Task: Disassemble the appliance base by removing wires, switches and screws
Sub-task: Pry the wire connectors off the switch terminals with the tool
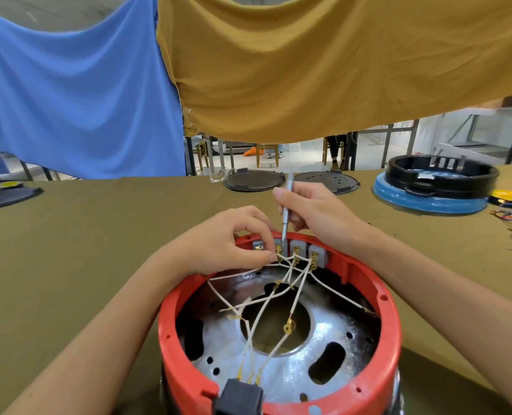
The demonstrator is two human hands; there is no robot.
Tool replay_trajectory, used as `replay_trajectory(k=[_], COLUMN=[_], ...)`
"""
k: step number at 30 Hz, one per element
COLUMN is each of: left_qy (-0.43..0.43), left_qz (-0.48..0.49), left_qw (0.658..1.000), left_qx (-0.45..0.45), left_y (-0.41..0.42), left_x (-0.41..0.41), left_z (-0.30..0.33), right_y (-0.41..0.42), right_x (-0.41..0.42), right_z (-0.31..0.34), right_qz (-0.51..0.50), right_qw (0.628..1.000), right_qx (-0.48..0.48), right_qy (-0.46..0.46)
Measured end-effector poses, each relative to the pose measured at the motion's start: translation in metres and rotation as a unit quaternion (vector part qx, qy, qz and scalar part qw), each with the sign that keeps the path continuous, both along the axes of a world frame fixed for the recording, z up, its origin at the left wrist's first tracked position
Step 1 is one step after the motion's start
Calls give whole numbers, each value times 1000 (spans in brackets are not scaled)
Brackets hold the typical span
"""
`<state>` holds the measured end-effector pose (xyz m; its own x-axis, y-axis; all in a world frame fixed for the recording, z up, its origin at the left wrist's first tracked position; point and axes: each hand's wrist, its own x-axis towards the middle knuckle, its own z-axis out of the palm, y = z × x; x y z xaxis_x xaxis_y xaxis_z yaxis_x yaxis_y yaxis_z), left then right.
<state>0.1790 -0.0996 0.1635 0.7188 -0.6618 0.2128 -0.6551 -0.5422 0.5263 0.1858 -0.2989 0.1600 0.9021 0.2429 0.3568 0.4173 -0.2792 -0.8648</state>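
1. The round red plastic appliance base (278, 339) sits on the olive cloth-covered table (84, 250), close to its near edge, its shiny perforated metal plate facing up.
2. Thin white wires (278, 295) with brass terminals criss-cross inside, running to grey block switches (296, 248) on the far wall.
3. The left hand (228, 241) pinches a terminal at the switches.
4. The right hand (314, 211) grips a slim grey metal screwdriver (286, 211), tip down among the switches.

Two hands, left hand (228, 241) and right hand (317, 211), are working over one red appliance base (389, 324). Four grey switches (296, 247) are sitting along its far rim, and one screwdriver (286, 211) is standing upright. Two black discs (253, 181) are lying beyond.
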Motion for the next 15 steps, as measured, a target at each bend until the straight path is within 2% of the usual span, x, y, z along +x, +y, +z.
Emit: replay_trajectory(k=[3, 8, 15], left_qy=[1, 5, 3], left_qz=[-3, -9, -13], left_qw=[1000, 1000, 1000], left_qx=[-1, -3, 1], left_y=[0, 0, 0], left_x=[0, -1, 1], left_z=[0, 1, 0], right_y=[1, 0, 0], right_x=[-2, -2, 6], right_z=[0, 0, -2], right_qz=[-12, -6, 19], right_qw=[1000, 999, 998], right_qx=[20, -13, 8], right_qy=[-21, -37, 52])
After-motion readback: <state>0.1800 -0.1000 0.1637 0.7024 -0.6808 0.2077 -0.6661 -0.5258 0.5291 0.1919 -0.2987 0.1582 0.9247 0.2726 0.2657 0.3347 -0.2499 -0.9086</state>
